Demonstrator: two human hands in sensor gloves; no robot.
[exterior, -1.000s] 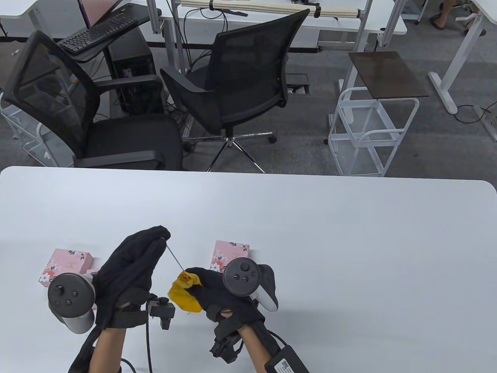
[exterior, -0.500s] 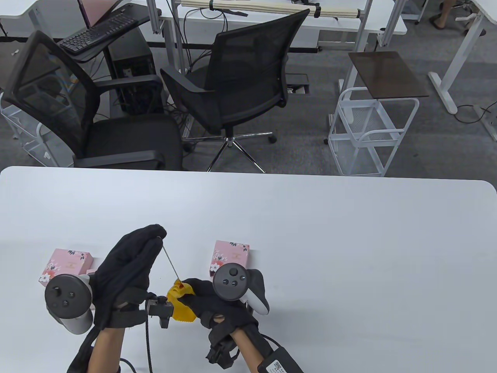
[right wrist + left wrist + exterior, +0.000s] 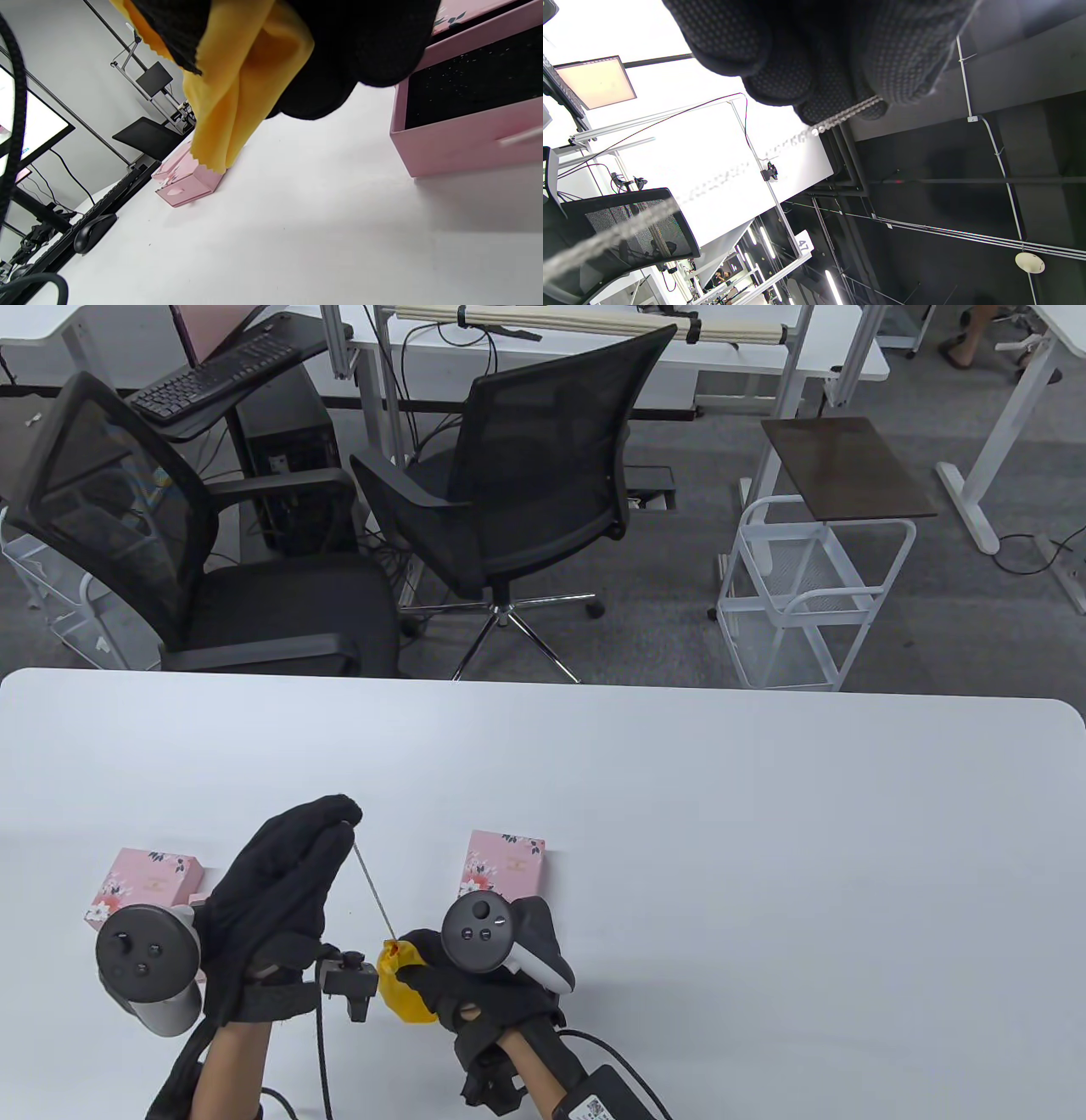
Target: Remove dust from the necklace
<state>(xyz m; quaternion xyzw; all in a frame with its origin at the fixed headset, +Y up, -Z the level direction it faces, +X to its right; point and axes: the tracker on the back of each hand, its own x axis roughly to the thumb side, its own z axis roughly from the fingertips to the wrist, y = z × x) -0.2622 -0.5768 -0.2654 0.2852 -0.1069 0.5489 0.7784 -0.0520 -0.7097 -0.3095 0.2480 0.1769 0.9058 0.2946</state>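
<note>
Slid nearer along chain [image 3: 372,882] since earlier: right hand [image 3: 475,976], pinching cloth [image 3: 400,984] around it. Left hand [image 3: 280,891] pinches chain's top, above tabletop [image 3: 764,857]. Best kept taut, strokes slow, even.

thin silver chain necklace [image 3: 372,884]: lower end buried in the folded yellow cloth [image 3: 400,984], far stretch blurred in the left wrist view | cloth: mostly covered by the black-gloved right hand [image 3: 475,984] | pink floral gift box [image 3: 144,886]: near corner hidden behind the left hand [image 3: 271,916] | open pink drawer box [image 3: 466,110]: cut off at the right wrist view's edge
</note>
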